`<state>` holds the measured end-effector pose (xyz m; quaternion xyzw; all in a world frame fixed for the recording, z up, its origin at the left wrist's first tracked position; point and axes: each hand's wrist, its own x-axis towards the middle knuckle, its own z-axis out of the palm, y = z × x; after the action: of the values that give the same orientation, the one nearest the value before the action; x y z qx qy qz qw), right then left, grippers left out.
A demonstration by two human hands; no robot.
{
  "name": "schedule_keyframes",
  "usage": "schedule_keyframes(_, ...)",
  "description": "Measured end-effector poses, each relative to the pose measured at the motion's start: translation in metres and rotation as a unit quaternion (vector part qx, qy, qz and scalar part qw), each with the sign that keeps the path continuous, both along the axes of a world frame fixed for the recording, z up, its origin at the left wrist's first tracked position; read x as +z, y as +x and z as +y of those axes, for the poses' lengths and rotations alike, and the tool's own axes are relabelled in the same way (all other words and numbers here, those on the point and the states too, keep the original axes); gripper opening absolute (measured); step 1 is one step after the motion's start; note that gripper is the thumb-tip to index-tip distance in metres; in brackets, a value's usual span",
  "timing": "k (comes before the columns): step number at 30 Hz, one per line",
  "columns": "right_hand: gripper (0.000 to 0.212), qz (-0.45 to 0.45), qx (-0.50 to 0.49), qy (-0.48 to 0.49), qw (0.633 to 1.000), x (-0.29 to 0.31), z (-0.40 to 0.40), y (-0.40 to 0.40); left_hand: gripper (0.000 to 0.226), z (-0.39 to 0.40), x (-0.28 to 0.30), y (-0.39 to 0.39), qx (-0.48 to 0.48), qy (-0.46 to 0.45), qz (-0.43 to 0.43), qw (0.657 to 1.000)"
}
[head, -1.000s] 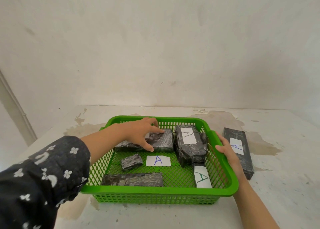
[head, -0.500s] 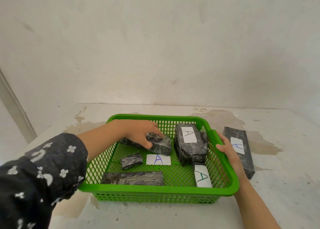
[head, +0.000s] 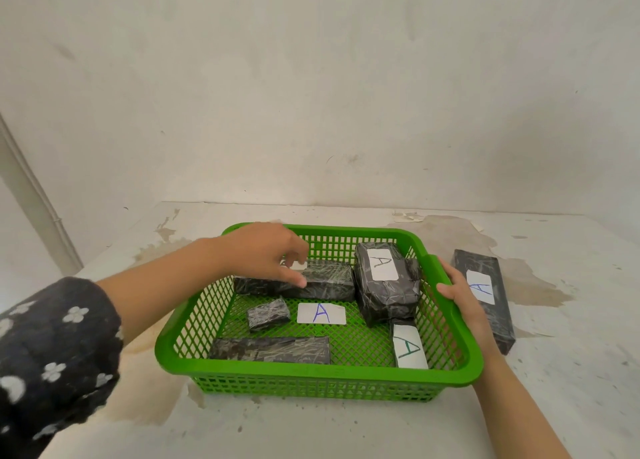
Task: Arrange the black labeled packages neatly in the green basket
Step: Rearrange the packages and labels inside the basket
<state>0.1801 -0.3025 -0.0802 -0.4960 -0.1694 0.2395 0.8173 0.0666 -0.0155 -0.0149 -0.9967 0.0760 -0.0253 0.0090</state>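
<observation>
We had just laid the long package (head: 304, 282) flat at frame centre; our left hand (head: 266, 254) hovered open, our right hand (head: 460, 295) gripped the green basket (head: 311, 372) rim.

Basket (head: 313, 372) at centre of table (head: 571, 389), wall (head: 311, 94) behind. Inside, along far side: long package (head: 322, 282), left hand (head: 266, 254) hovering over its left end. At far right corner: bulky package (head: 384, 285), leaning toward right wall. Mid-floor: small package (head: 268, 313), loose label card (head: 321, 313) just right of it. Along near wall: flat package (head: 270, 350). Near right corner: narrow package (head: 408, 347), partly under bulky one. Right hand (head: 460, 295) on right rim. Outside, right of basket: lone package (head: 485, 295) on table.
</observation>
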Motion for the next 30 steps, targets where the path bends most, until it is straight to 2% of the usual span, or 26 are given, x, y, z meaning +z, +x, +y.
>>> schedule_keyframes(2,0.046,-0.003,0.001,-0.002,1.0,0.0,-0.001,-0.001,0.048,-0.003,-0.005,-0.012,0.022,-0.036,0.096,0.994)
schedule_keyframes(4,0.043,-0.006,0.004,0.0,1.0,0.001,-0.002,-0.001,0.054,-0.006,-0.019,-0.019,0.054,-0.024,0.174,0.983)
schedule_keyframes(6,0.041,-0.007,0.007,0.0,1.0,0.001,-0.001,-0.002,0.057,-0.01,-0.029,-0.024,0.072,0.008,0.206,0.976)
schedule_keyframes(8,0.041,-0.007,0.012,-0.003,1.0,0.002,-0.001,-0.001,0.053,-0.012,-0.028,-0.025,0.066,-0.001,0.203,0.977)
schedule_keyframes(10,0.041,-0.009,0.011,-0.008,1.0,0.003,-0.001,0.001,0.041,-0.014,-0.019,-0.026,0.047,-0.094,0.168,0.98)
schedule_keyframes(12,0.042,-0.006,0.013,-0.001,1.0,0.002,-0.001,0.003,0.031,-0.018,-0.007,-0.026,0.041,-0.25,0.106,0.961)
schedule_keyframes(14,0.043,-0.002,0.012,0.01,1.0,0.001,-0.001,0.004,0.029,-0.026,0.005,-0.024,0.054,-0.417,0.073,0.904)
schedule_keyframes(16,0.042,-0.002,0.015,0.017,1.0,0.0,-0.001,0.004,0.027,-0.034,0.014,-0.022,0.059,-0.585,0.109,0.801)
schedule_keyframes(17,0.042,-0.002,0.016,0.019,1.0,0.0,-0.001,0.003,0.026,-0.036,0.016,-0.02,0.053,-0.641,0.135,0.754)
schedule_keyframes(18,0.041,-0.002,0.018,0.019,1.0,0.0,-0.002,0.002,0.025,-0.038,0.018,-0.019,0.044,-0.67,0.153,0.725)
schedule_keyframes(20,0.041,-0.004,0.021,0.019,1.0,-0.001,-0.002,0.002,0.022,-0.041,0.018,-0.017,0.025,-0.691,0.162,0.704)
schedule_keyframes(22,0.04,-0.01,0.022,0.015,1.0,-0.001,-0.002,0.002,0.017,-0.045,0.015,-0.014,0.017,-0.676,0.155,0.72)
schedule_keyframes(25,0.041,-0.016,0.028,0.005,0.999,-0.002,-0.002,0.003,0.012,-0.053,0.009,-0.003,0.058,-0.586,0.14,0.796)
schedule_keyframes(27,0.042,-0.015,0.027,0.003,1.0,-0.002,-0.002,0.004,0.016,-0.059,0.008,0.004,0.106,-0.524,0.135,0.834)
schedule_keyframes(30,0.039,-0.014,0.02,0.001,1.0,-0.002,-0.003,0.007,0.02,-0.065,0.004,0.01,0.133,-0.47,0.146,0.861)
